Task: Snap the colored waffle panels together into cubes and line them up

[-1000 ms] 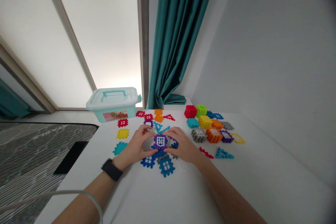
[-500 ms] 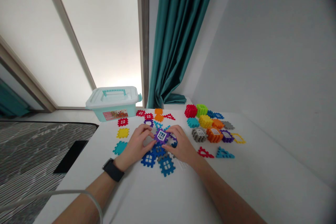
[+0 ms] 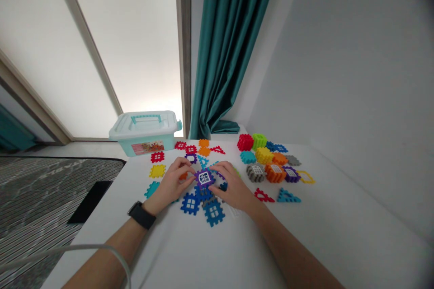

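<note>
"Gripping anything, that left hand?"

"Yes. It's half curled, with its fingertips pressed on the left edge of a purple interlocking plastic piece that carries a white window panel."

"And the right hand?"

"Partly open too, fingers arched over, their tips on the piece's right edge. So the piece sits between both hands, touching each."

"What lies just under it?"

"A dark blue piece, and nearer still two blue square window pieces, side by side on the white table."

"Further out?"

"Flat red, yellow and teal pieces spread to the left and far side. To the right, near the right hand, sits a cluster of chunky block cubes in orange, grey, purple and yellow."

"Anything else?"

"A black watch on the left wrist, and a pale teal plastic storage box with a handled lid beyond the table's far left corner."
</note>
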### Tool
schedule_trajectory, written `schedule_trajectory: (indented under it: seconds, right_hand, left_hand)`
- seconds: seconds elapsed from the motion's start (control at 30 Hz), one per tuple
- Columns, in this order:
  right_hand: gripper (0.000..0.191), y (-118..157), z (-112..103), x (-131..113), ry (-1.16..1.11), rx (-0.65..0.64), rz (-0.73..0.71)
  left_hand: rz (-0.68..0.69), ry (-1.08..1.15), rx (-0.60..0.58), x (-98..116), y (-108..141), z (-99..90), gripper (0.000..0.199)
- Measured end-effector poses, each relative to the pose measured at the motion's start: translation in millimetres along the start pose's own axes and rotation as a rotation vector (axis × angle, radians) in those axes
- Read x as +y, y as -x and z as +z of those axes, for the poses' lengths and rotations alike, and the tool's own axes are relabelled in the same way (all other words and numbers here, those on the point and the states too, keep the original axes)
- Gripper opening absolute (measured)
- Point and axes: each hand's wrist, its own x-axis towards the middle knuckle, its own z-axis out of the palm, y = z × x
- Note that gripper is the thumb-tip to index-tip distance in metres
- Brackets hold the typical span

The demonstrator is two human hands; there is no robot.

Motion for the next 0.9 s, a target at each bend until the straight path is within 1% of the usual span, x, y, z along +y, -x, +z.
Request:
schedule_trajectory:
  seconds: [0.13, 0.43, 0.67, 0.9]
  right_hand:
    - [0.055, 1.5, 0.4, -1.7, 0.014, -0.053, -0.014]
    - [0.057, 2.5, -2.4, -4.8, 0.045, -0.114, 0.007]
    - [0.059, 3.8, -2.5, -4.7, 0.038, -0.099, 0.026]
    - [0.054, 2.5, -0.1, -0.4, 0.054, -0.078, 0.004]
  left_hand:
    - [0.033, -0.012, -0.043, -2.1, 1.7, 1.7, 0.01]
    - [0.048, -0.007, -0.068, 2.8, 1.4, 1.1, 0.012]
    - [0.039, -0.019, -0.069, 5.4, 2.1, -0.1, 0.012]
    - [0.028, -0.082, -0.066, 1.9, 2.6, 1.0, 0.011]
